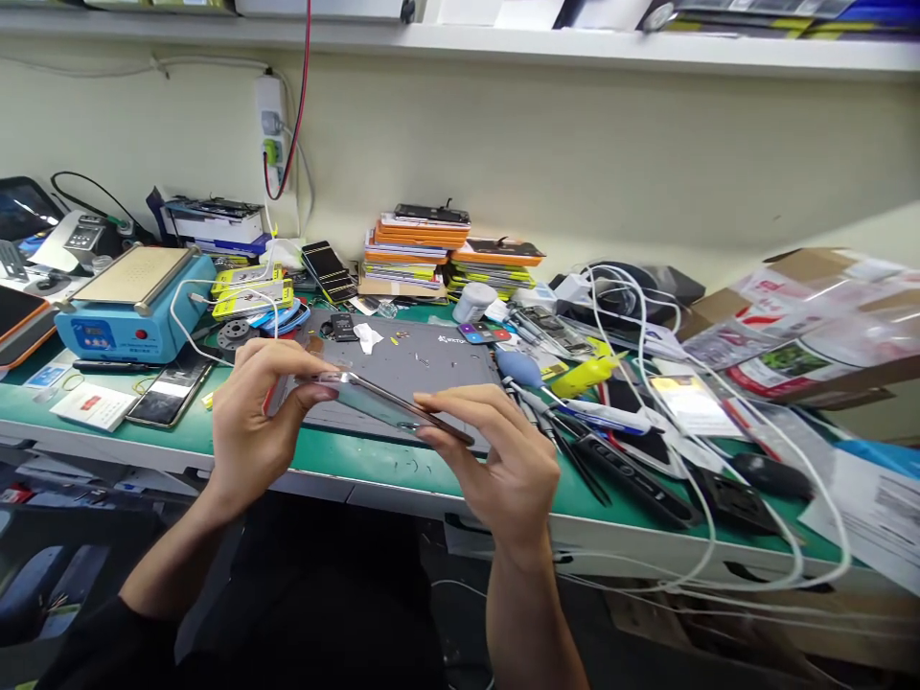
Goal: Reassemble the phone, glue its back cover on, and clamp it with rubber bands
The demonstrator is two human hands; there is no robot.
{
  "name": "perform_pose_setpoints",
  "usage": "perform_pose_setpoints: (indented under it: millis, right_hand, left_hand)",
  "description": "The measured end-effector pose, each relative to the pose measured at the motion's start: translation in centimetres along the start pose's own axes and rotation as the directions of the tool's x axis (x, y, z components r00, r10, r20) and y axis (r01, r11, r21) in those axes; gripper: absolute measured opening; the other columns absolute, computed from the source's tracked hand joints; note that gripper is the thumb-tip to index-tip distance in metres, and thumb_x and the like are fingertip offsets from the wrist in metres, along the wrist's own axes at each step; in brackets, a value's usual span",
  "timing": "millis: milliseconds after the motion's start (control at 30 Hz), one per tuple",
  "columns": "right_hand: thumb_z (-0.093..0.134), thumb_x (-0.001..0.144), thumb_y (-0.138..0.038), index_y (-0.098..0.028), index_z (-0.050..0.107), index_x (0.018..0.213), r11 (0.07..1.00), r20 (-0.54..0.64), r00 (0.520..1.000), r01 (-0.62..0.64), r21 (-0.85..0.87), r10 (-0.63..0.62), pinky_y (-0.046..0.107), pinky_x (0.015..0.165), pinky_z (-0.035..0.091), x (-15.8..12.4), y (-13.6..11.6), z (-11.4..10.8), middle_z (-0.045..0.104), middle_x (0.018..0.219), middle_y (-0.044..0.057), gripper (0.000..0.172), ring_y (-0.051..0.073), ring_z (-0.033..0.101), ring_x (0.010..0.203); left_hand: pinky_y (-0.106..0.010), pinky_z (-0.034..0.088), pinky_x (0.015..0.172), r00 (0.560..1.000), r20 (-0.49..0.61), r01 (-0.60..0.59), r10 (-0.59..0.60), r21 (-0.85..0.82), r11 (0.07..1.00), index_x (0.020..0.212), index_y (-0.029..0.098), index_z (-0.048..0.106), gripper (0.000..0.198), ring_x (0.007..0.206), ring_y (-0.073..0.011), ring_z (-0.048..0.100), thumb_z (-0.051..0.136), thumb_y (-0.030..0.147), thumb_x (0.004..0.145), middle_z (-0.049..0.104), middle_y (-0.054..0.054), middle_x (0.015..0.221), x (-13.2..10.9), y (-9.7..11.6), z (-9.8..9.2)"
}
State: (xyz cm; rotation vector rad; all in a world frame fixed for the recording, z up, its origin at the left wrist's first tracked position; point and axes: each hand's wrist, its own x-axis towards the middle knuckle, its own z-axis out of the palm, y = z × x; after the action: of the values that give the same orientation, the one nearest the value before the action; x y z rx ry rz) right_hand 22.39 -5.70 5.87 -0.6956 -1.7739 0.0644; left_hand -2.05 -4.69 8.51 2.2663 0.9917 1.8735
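A slim smartphone (380, 404) is held up above the front edge of the bench, tilted so that its narrow edge and one face show. My left hand (259, 412) pinches its left end between thumb and fingers. At the other end, the thumb and fingertips of my right hand (495, 450) grip it near the lower right corner. Beneath the phone lies a dark grey work mat (424, 369) with tiny screws and bits, a crumpled white tissue (367, 337) and a small black part (343, 328) on it.
A blue heating machine (133, 321) stands left, near another phone (171, 388) and a white box (101, 406). Stacked orange-edged boxes (417, 240) line the back. To the right are a yellow bottle (584, 376), tweezers (586, 470), looping white cables (665, 422) and a cardboard carton (812, 326).
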Motion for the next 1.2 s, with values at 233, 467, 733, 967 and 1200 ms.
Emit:
perform_pose_setpoints:
  millis: [233,467,733,967,1200]
  right_hand:
    - [0.077,0.094,-0.004,-0.022,0.073,0.111,0.984,-0.119,0.984,0.114,-0.136,-0.13,0.035,0.079,0.061,0.8,-0.8,1.0,0.081,0.097,0.003,0.025,0.019,0.075,0.087]
    - [0.075,0.096,-0.006,-0.022,0.07,0.111,0.927,-0.123,0.97,0.157,-0.342,-0.21,0.037,0.081,0.061,0.7,-1.3,1.0,0.08,0.095,0.003,0.022,0.02,0.074,0.087]
    - [0.069,0.102,-0.011,-0.017,0.069,0.11,0.875,-0.048,0.953,0.252,-0.414,-0.298,0.034,0.081,0.06,0.6,-1.3,1.5,0.08,0.093,0.007,0.01,0.02,0.071,0.086]
    - [0.072,0.1,-0.011,-0.018,0.07,0.111,0.863,-0.053,0.946,0.267,-0.429,-0.319,0.034,0.082,0.06,0.3,-1.4,1.5,0.079,0.092,0.005,0.013,0.019,0.072,0.085]
    - [0.076,0.096,-0.009,-0.024,0.072,0.114,0.871,-0.072,0.935,0.294,-0.395,-0.348,0.036,0.079,0.061,0.2,-0.6,1.5,0.081,0.092,0.002,0.024,0.02,0.073,0.082]
  left_hand:
    - [-0.044,0.054,0.098,1.0,0.015,0.021,-0.02,-0.071,0.997,0.113,0.027,0.07,0.006,0.104,-0.023,0.07,0.067,0.029,0.107,0.078,-0.003,0.103,-1.2,-1.0,0.4]
    - [-0.045,0.049,0.103,0.993,0.113,-0.046,0.029,0.144,0.989,0.122,0.027,0.065,0.018,0.11,-0.0233,0.073,0.069,0.022,0.105,0.08,-0.003,0.11,-1.4,-0.6,-0.5]
    - [-0.044,0.054,0.09,0.99,0.026,-0.143,0.141,0.109,0.984,0.107,0.032,0.073,0.015,0.091,-0.0208,0.072,0.081,0.04,0.097,0.079,0.001,0.095,-0.9,-0.4,0.0]
    - [-0.041,0.053,0.082,0.97,-0.042,-0.228,0.241,0.2,0.953,0.103,0.029,0.073,0.016,0.086,-0.0197,0.069,0.084,0.039,0.095,0.079,0.003,0.087,-1.0,-0.1,0.1]
    - [-0.04,0.051,0.079,0.982,-0.009,-0.186,0.191,0.165,0.969,0.102,0.029,0.072,0.015,0.085,-0.0194,0.065,0.084,0.036,0.095,0.076,0.003,0.085,-1.1,0.2,0.2]
